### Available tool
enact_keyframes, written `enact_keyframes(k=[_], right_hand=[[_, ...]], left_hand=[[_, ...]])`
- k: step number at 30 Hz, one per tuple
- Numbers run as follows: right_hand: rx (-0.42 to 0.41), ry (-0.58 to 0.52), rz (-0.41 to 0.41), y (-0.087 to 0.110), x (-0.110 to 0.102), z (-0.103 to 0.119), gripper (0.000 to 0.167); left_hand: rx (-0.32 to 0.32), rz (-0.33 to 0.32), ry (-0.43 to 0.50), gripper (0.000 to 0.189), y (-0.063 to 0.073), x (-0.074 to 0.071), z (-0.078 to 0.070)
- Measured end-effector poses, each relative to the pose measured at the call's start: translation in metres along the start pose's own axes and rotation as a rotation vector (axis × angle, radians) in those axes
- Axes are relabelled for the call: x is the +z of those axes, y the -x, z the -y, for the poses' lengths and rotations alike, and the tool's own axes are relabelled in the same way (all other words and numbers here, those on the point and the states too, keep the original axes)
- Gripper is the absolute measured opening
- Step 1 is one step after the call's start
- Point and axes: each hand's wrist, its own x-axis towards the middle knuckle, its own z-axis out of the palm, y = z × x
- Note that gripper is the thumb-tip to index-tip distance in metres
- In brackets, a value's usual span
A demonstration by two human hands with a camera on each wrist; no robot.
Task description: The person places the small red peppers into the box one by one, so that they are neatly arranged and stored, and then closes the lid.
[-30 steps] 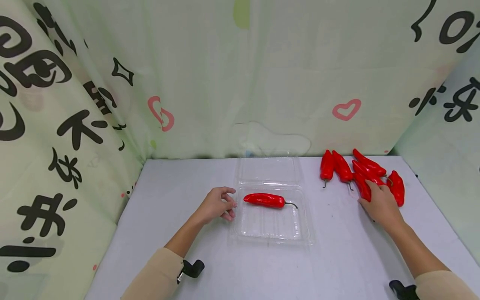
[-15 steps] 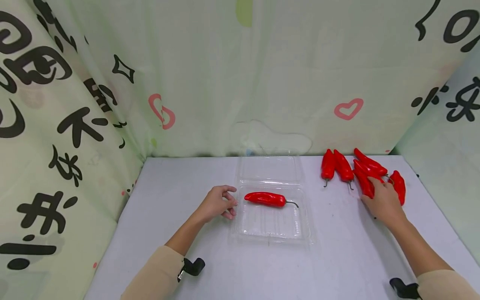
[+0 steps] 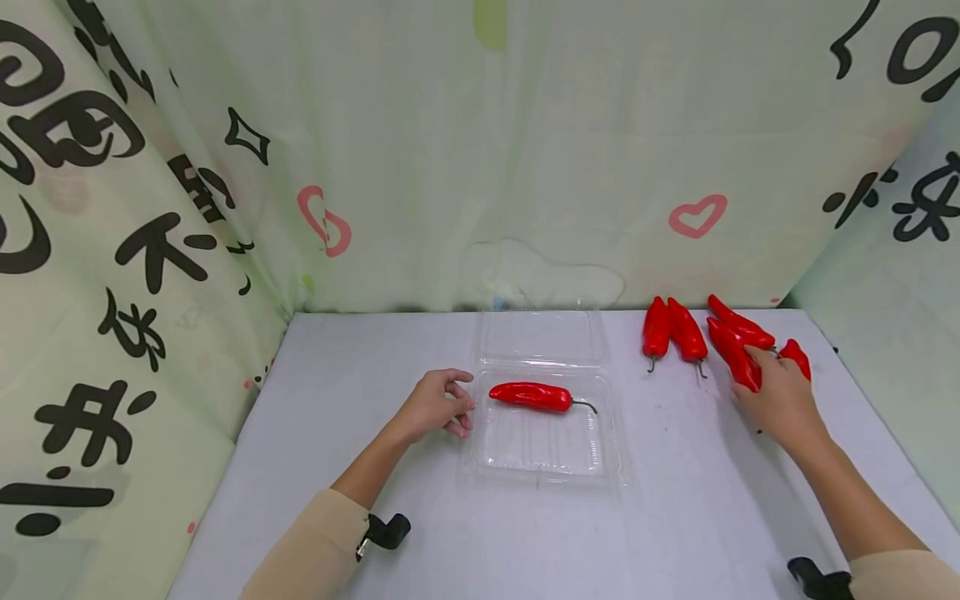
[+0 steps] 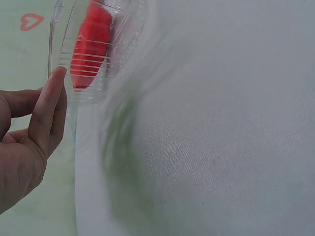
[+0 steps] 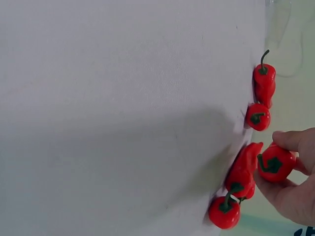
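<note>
Red, first, in the head view: grips a pepper (image 3: pixel 733 354) in the right hand (image 3: pixel 780 400), fingers curled around the stem end. Sits slightly farther right than half a second ago, fingers and pepper together, now covering more of the rightmost pepper (image 3: pixel 798 357) just beside them. By judgement, means a settled hold, with the pepper coming apart from the heap. Just beyond the fingertips, a far pepper (image 3: pixel 738 323); left of them, two peppers (image 3: pixel 656 327). Unchanged by the left hand (image 3: pixel 433 407): a clear plastic box (image 3: pixel 540 450), opened out just beside the relaxed fingers, with one boxed pepper (image 3: pixel 531 397) inside, stem pointing away from them. In the left wrist view, grips nothing; extends the fingers loosely toward the box wall, but cannot tell about contact. In the right wrist view, holds the pepper between the fingers, green stem (image 5: pixel 270 164) toward the camera; overlaps loose peppers (image 5: pixel 240 174) just past the fingertips, but cannot tell whether touching or apart.
</note>
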Motion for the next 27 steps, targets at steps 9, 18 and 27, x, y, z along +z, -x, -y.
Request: enact_keyframes(k=[9, 18, 27], right_hand=[[-0.031, 0.008, -0.032, 0.005, -0.006, 0.006, 0.09], [-0.102, -0.006, -0.071, 0.011, -0.012, 0.018, 0.089], [-0.19, -0.021, -0.06, 0.007, -0.01, 0.034, 0.087]], left_hand=[[-0.003, -0.003, -0.004, 0.048, 0.0, 0.0, -0.001], [-0.005, 0.0, 0.0, 0.049, 0.0, 0.001, -0.001], [-0.007, -0.009, -0.009, 0.048, 0.002, -0.001, -0.002]])
